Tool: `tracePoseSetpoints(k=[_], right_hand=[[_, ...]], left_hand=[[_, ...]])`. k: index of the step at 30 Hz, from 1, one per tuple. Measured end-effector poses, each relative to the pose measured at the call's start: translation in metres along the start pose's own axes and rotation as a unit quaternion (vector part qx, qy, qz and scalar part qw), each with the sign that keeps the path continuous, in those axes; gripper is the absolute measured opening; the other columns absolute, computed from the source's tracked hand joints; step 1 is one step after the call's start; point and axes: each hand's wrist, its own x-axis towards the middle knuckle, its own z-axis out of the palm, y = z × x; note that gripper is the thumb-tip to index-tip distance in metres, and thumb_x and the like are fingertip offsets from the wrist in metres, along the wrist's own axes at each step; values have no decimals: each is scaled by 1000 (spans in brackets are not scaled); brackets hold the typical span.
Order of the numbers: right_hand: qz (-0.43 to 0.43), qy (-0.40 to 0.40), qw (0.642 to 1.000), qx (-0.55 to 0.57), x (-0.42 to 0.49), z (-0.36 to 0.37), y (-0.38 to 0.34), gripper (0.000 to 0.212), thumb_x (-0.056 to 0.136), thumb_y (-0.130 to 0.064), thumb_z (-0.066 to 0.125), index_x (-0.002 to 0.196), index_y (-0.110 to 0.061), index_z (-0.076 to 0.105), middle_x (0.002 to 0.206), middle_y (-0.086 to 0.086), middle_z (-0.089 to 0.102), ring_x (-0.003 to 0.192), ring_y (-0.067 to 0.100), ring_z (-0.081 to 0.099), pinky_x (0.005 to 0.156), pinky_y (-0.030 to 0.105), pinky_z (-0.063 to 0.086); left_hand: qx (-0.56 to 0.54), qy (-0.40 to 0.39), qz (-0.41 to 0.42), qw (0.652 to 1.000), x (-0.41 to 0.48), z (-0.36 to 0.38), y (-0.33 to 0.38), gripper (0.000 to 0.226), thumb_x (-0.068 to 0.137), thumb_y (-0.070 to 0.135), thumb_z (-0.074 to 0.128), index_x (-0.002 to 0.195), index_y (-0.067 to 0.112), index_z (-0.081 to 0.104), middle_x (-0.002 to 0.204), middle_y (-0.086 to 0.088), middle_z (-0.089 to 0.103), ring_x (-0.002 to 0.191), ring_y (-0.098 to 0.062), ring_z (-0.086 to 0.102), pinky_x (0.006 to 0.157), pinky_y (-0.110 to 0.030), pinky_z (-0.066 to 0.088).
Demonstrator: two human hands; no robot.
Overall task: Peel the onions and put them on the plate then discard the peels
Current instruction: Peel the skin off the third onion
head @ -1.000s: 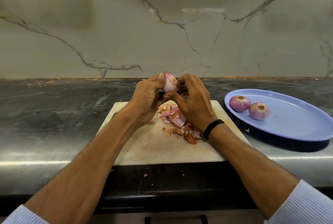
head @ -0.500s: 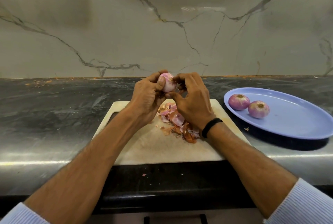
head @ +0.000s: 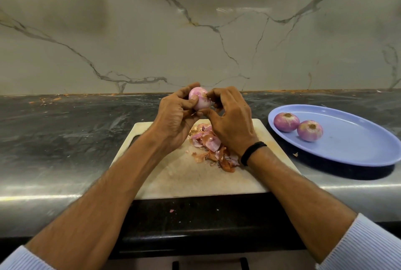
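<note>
Nearest to us we see two striped pale-blue sleeves (head: 364,246) at the bottom corners, with bare forearms reaching forward from them. A tiny pink scrap (head: 171,211) lies on the dark front edge of the surface (head: 65,139). Beyond it a pale cutting board (head: 195,178) sits on the surface, and a heap of pink and brown peels (head: 211,146) lies on its middle, partly under the right wrist, which wears a black band (head: 252,150).

Above the far end of the board we see both hands raised and close together. The left hand (head: 175,120) grips a mostly peeled, pale pink onion (head: 199,99), its fingers (head: 192,104) curled around the left side. The right hand (head: 233,122) has its fingertips pinched against the onion's right side.

To the right, on the surface just beside the board, lies a blue oval plate (head: 358,139) holding two peeled onions, one (head: 286,121) touching the other (head: 309,130), near its left rim. A small peel flake (head: 295,154) rests by the plate's near edge.

Farthest back, a veined marble wall (head: 195,31) rises from the surface.
</note>
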Motion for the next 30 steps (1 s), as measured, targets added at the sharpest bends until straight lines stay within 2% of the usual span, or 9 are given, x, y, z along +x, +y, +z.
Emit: tracePoseSetpoints(k=[4,11,14,17,20,22,26,30], right_hand=[[-3,-4,1000,-10,1,-2,0,32,79,-20,79,102,-5,63,96,6,58,83,13,52,72,17,45],[-12,-17,999,-30,1,-5,2,25,80,-14,77,99,-3,66,92,8,60,81,8,47,75,13,38],[-7,-25,999,-24,0,-6,3,16,81,-13,76,92,-4,68,87,7,62,77,10,50,72,10,38],[-9,-25,1000,-3,-3,-5,-2,11,85,-14,73,83,-4,68,80,5,61,71,13,53,68,17,45],[18,-10,1000,22,-1,-3,-2,11,83,-14,76,82,-6,68,79,3,62,72,7,50,69,8,40],[35,-4,999,32,1,-3,-1,11,83,-15,75,84,-7,68,81,2,63,74,7,51,69,6,40],[51,14,998,42,4,-6,0,9,87,-13,71,84,-7,65,81,3,63,75,12,53,67,14,42],[53,27,997,42,5,-7,-2,5,89,-9,65,87,-6,63,84,4,62,77,16,55,68,19,44]], left_hand=[[1,-5,-6,1000,-1,0,0,38,98,-9,43,131,1,59,132,-27,60,99,-33,69,63,-25,56],[12,7,-12,1000,0,0,-5,38,97,-9,45,131,1,58,130,-26,61,95,-32,70,69,-30,60],[19,3,-15,1000,-1,1,-6,38,97,-10,46,132,1,58,129,-25,61,94,-30,70,74,-31,61],[12,-5,-10,1000,0,1,-5,38,98,-9,46,132,2,58,126,-25,62,97,-31,69,74,-31,63],[3,11,4,1000,3,1,-4,37,99,-7,46,133,0,57,127,-25,62,100,-34,70,83,-39,61],[-2,27,10,1000,4,0,-3,35,99,-6,46,132,-1,57,129,-26,62,105,-36,69,88,-42,60],[0,51,7,999,7,-2,-3,35,100,-6,46,133,-1,57,133,-25,59,117,-40,63,88,-42,59],[2,61,3,998,6,-1,-3,37,99,-7,46,134,-1,57,134,-23,58,118,-39,62,85,-40,61]])
